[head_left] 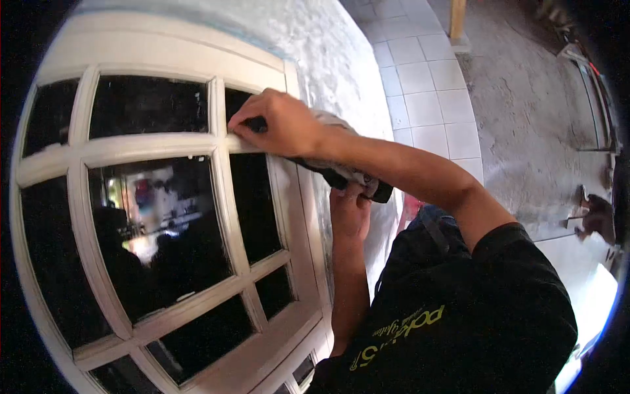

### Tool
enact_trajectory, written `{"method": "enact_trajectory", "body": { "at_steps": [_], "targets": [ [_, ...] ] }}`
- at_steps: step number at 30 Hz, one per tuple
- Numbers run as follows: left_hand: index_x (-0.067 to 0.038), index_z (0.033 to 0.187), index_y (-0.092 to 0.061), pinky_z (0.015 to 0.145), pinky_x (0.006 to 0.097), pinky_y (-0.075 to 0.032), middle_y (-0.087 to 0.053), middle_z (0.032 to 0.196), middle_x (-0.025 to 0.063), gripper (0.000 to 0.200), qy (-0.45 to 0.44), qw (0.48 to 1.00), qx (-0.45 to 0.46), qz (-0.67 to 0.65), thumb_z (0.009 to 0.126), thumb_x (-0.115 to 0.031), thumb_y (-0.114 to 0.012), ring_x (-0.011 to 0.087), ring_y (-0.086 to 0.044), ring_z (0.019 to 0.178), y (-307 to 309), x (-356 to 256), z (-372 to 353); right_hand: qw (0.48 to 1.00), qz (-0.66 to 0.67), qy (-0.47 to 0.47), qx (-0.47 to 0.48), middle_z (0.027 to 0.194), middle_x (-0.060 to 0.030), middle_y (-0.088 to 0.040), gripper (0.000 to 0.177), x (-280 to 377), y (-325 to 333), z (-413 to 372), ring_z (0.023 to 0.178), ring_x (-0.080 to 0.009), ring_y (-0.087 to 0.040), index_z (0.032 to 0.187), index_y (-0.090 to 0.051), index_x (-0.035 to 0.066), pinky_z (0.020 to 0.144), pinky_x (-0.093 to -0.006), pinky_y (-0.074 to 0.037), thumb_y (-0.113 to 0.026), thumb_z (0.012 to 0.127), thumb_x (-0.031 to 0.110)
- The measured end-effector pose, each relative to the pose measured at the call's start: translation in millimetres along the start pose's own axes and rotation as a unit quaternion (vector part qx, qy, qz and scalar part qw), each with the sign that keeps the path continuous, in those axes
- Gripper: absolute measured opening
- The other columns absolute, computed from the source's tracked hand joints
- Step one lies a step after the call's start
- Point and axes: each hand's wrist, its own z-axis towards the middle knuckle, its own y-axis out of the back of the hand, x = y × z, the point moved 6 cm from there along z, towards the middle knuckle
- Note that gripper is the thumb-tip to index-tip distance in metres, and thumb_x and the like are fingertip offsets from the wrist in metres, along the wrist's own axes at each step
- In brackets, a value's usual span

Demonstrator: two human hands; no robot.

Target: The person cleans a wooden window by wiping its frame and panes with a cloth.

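My right hand (279, 125) is at the white door frame (154, 142), beside a small dark pane near its upper right part. Its thumb and index finger are pinched together at the crossbar; whatever they hold, if anything, is too small to tell. Below my right forearm, my left hand (351, 213) is closed round a grey and black object (375, 187). Much of that object is hidden behind my right wrist and forearm.
Dark glass panes (157, 236) with reflections fill the door. A rough whitish wall (328, 59) runs beside it. Pale floor tiles (420, 88) and a grey concrete floor (525, 118) lie beyond. A wooden post (457, 20) stands at the top, and assorted items line the right edge.
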Motion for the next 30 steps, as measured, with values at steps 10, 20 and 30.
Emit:
{"method": "enact_trajectory", "body": {
  "at_steps": [10, 20, 30],
  "targets": [
    [-0.002, 0.133, -0.044, 0.1, 0.0382, -0.045, -0.051, 0.133, 0.0118, 0.046, -0.048, 0.998, -0.02, 0.03, 0.089, -0.004, -0.056, 0.0231, -0.051, 0.121, -2, -32, 2, 0.991, -0.024, -0.072, -0.113, 0.093, -0.0137, -0.072, 0.015, -25, -2, 19, 0.082, -0.0312, -0.068, 0.095, -0.075, 0.01, 0.073, -0.0382, -0.055, -0.069, 0.083, 0.018],
    [-0.007, 0.127, -0.05, 0.092, 0.0348, -0.044, -0.054, 0.124, 0.0082, 0.047, 0.047, 0.994, -0.065, 0.08, 0.083, -0.009, -0.066, 0.0219, -0.056, 0.107, 35, 32, -26, 0.915, 0.303, -0.265, -0.026, 0.094, -0.0086, -0.07, 0.017, -65, 7, -61, 0.082, -0.0176, -0.067, 0.103, -0.071, 0.005, 0.074, -0.0305, -0.054, -0.068, 0.09, 0.016],
    [0.002, 0.14, -0.038, 0.103, 0.0373, -0.043, -0.054, 0.127, 0.0128, 0.065, -0.019, 0.981, -0.01, 0.191, 0.083, -0.003, -0.068, 0.023, -0.054, 0.118, 36, 28, -83, 0.623, 0.571, -0.533, -0.038, 0.087, -0.0051, -0.064, 0.035, -21, 18, -130, 0.07, -0.0182, -0.06, 0.113, -0.06, 0.012, 0.063, -0.0354, -0.052, -0.06, 0.09, 0.038]
  ]
}}
